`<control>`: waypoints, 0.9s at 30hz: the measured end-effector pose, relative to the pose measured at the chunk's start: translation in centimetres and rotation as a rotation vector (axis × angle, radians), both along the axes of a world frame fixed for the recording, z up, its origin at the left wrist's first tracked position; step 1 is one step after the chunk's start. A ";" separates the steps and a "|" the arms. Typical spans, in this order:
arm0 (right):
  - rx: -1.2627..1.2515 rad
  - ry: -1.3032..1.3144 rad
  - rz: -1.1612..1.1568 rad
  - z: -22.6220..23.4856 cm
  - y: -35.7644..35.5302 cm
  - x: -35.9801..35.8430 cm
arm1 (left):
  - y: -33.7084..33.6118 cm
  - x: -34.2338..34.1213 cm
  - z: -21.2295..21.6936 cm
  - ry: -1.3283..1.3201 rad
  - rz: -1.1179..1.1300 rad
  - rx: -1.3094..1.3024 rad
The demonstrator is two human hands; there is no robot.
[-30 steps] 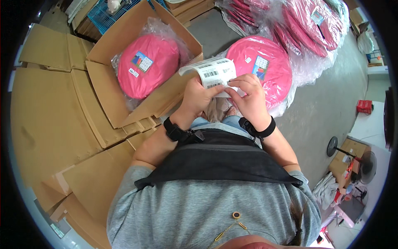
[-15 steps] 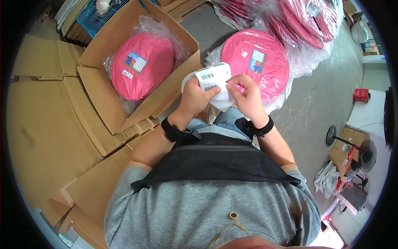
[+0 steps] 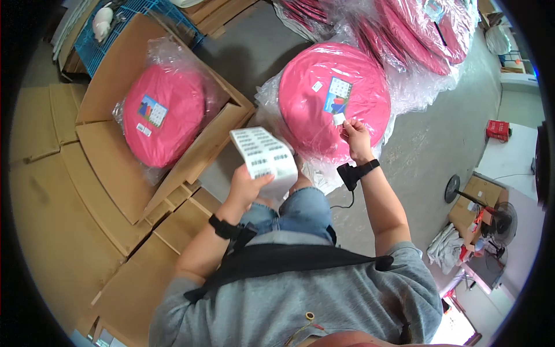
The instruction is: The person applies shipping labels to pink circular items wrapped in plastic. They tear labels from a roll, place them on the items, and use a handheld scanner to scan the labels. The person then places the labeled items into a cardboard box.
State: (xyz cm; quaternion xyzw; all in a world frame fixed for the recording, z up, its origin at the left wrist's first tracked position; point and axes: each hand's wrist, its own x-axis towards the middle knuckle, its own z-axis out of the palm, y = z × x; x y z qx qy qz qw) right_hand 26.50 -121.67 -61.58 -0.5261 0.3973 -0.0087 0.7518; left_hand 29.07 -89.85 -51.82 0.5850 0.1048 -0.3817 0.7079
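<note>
Hands first: our left hand [image 3: 250, 184] is closed around a white sheet of barcode labels [image 3: 264, 155], thumb on the near edge, sheet tilted up and away from us over the knee. Our right hand [image 3: 354, 134] is reaching forward with a small white sticker [image 3: 339, 119] pinched between thumb and fingertips. Sticker sits right at the surface of the near pink disc [image 3: 332, 98]; we can't tell whether it's pressed down or only touching the plastic.

That disc is round, flat, pink, wrapped in clear film, lying on the grey concrete floor [image 3: 428, 144] straight ahead of us. It has a multicoloured square label [image 3: 339, 95] near its centre, just above the sticker, plus a tiny white tag [image 3: 317, 86] to the left of that.

Second pink disc [image 3: 165, 121], also bagged, sits inside an open cardboard box [image 3: 191, 139] to our front left, with its own coloured label. Flattened cardboard [image 3: 63, 191] covers the floor further left. Blue plastic crate [image 3: 144, 14] is behind the box.

More bagged pink discs are stacked at top right [image 3: 428, 29]. Both wrists carry black straps; a black device [image 3: 350, 173] hangs off the right one. Black floor fan [image 3: 480, 202] and small boxes are on the far right.
</note>
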 end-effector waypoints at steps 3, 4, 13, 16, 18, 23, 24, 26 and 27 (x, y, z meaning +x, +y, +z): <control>-0.264 0.039 0.015 -7.6 -3.9 2.0 | -1.6 -0.9 -2.7 0.089 0.010 0.079; -0.361 0.037 0.021 -9.1 -4.6 3.2 | -1.9 -1.4 -3.8 0.120 0.024 0.099; -1.154 -0.141 0.167 -20.0 -8.7 13.7 | -5.8 -4.2 -9.5 0.345 0.113 0.188; -1.337 -0.209 0.333 -21.7 -9.1 16.3 | -6.8 -3.7 -10.0 0.345 0.185 0.211; -1.407 -0.196 0.417 -23.3 -9.5 16.9 | -7.2 -2.8 -10.0 0.354 0.249 0.176; -1.613 -0.285 0.557 -26.6 -10.9 18.0 | -7.8 -1.9 -10.5 0.332 0.298 0.179; -1.631 -0.284 0.613 -26.7 -10.9 18.0 | -7.9 -1.8 -10.4 0.335 0.303 0.179; -1.668 -0.282 0.722 -26.8 -10.9 17.9 | -8.1 -1.9 -10.6 0.344 0.319 0.185; -1.667 -0.260 0.764 -27.2 -11.0 17.6 | -8.2 -2.0 -10.7 0.354 0.325 0.190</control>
